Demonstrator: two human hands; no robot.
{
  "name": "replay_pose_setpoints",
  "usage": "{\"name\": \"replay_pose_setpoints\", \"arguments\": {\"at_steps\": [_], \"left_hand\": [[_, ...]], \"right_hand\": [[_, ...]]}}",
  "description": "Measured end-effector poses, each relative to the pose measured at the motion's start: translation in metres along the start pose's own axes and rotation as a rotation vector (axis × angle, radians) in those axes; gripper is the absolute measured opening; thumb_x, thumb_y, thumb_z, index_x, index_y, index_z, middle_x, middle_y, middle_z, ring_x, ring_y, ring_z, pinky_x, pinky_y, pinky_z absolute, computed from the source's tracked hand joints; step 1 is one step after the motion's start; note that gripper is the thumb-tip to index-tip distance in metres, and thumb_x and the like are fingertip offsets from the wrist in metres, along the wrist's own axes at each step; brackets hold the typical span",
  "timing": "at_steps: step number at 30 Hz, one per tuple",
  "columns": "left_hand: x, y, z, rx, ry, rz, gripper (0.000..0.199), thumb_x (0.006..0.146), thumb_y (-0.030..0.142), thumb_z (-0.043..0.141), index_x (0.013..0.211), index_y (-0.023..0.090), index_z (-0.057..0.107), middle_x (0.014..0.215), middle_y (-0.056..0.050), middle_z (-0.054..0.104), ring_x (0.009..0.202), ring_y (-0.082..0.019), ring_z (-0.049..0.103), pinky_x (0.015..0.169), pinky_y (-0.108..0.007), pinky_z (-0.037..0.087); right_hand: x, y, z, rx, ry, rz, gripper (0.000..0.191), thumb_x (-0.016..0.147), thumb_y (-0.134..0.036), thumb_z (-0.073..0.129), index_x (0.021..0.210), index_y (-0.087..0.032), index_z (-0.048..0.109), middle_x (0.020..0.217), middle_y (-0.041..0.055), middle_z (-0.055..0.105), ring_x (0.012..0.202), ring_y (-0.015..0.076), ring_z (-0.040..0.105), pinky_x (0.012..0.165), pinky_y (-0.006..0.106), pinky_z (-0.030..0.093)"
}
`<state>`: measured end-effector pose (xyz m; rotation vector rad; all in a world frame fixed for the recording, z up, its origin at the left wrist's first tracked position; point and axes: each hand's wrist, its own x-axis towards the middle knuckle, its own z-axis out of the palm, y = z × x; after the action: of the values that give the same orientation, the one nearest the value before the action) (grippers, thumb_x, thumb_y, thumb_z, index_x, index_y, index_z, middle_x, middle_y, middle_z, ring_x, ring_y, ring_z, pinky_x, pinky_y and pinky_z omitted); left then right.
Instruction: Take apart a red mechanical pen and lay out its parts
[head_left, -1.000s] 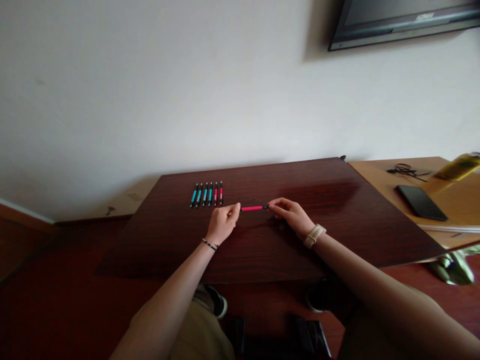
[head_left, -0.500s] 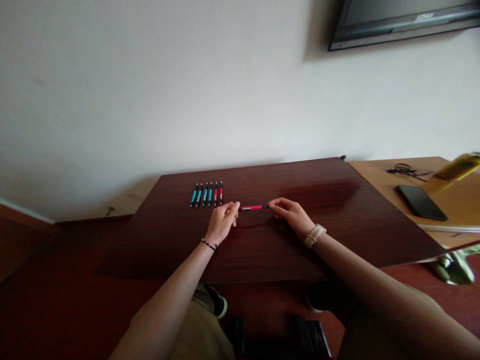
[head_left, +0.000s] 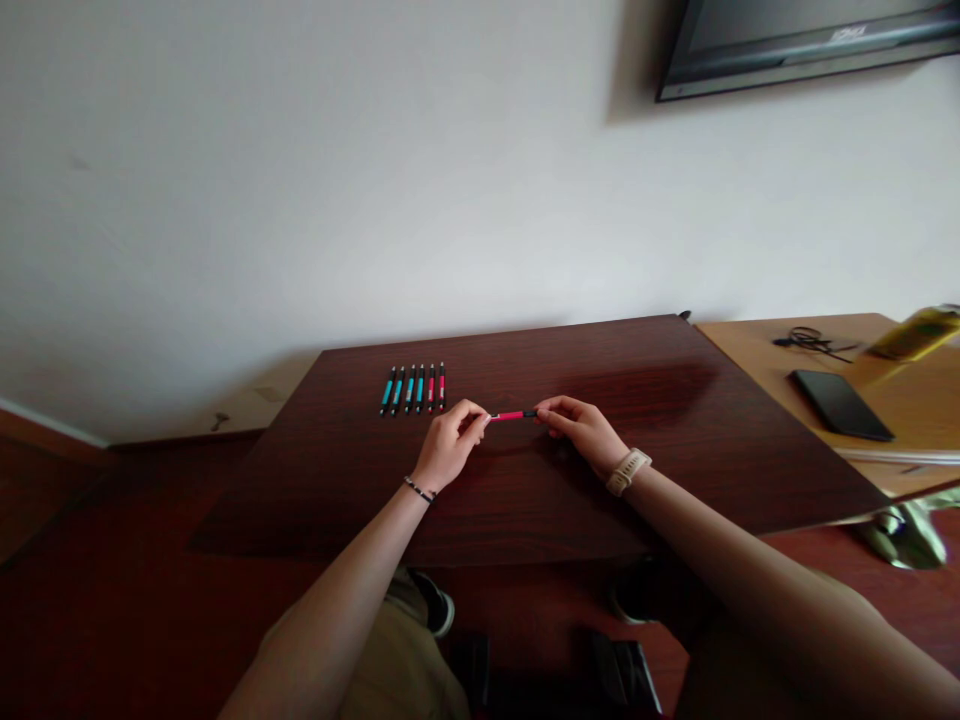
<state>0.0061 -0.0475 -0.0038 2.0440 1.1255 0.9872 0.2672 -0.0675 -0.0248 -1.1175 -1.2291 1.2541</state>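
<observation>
A pink pen (head_left: 511, 415) with black ends is held level above the dark wooden table (head_left: 360, 470). My left hand (head_left: 450, 440) pinches it toward its left end, covering that end. My right hand (head_left: 581, 428) grips the black right end between thumb and fingers. Behind and left of my left hand, several pens lie side by side in a row: blue pens (head_left: 399, 390) on the left and two pink pens (head_left: 436, 386) on the right, all pointing away from me.
On the right, a lighter wooden desk (head_left: 757, 350) bears a black phone (head_left: 841, 404), a coiled black cable (head_left: 814, 341) and a yellow bottle-like object (head_left: 919, 333). A white wall (head_left: 450, 180) rises behind the table, with a screen (head_left: 810, 50) mounted upper right.
My left hand has shifted its hold slightly rightward along the pink pen, now covering more of its left part. My right hand and the row of pens have stayed put.
</observation>
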Motion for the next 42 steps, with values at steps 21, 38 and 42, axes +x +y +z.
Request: {"name": "replay_pose_setpoints", "arguments": {"at_steps": [21, 38, 42], "left_hand": [[0.002, -0.002, -0.006, 0.081, 0.171, -0.172, 0.059, 0.106, 0.057, 0.042, 0.062, 0.021, 0.057, 0.047, 0.003, 0.055, 0.047, -0.013, 0.056, 0.057, -0.025, 0.041], [0.005, -0.001, -0.014, 0.002, 0.262, -0.226, 0.065, 0.105, 0.061, 0.043, 0.055, 0.021, 0.053, 0.046, 0.0, 0.054, 0.046, -0.013, 0.054, 0.055, -0.026, 0.042], [0.005, -0.003, -0.016, 0.006, 0.271, -0.21, 0.064, 0.104, 0.06, 0.043, 0.055, 0.021, 0.053, 0.046, 0.001, 0.054, 0.045, -0.013, 0.054, 0.055, -0.026, 0.043]], "right_hand": [[0.0, 0.001, -0.001, -0.001, 0.001, 0.002, 0.039, 0.079, -0.054, 0.082, 0.099, -0.021, 0.075, 0.09, 0.0032, 0.071, 0.071, 0.0155, 0.056, 0.067, 0.03, 0.044], [-0.001, -0.002, -0.001, 0.038, 0.033, 0.021, 0.044, 0.078, -0.058, 0.082, 0.098, -0.021, 0.074, 0.089, 0.0033, 0.071, 0.068, 0.0139, 0.053, 0.062, 0.028, 0.042], [-0.001, 0.0, -0.002, 0.058, 0.028, 0.029, 0.044, 0.079, -0.058, 0.082, 0.1, -0.02, 0.074, 0.09, 0.0038, 0.071, 0.068, 0.0135, 0.053, 0.062, 0.028, 0.042]]}}
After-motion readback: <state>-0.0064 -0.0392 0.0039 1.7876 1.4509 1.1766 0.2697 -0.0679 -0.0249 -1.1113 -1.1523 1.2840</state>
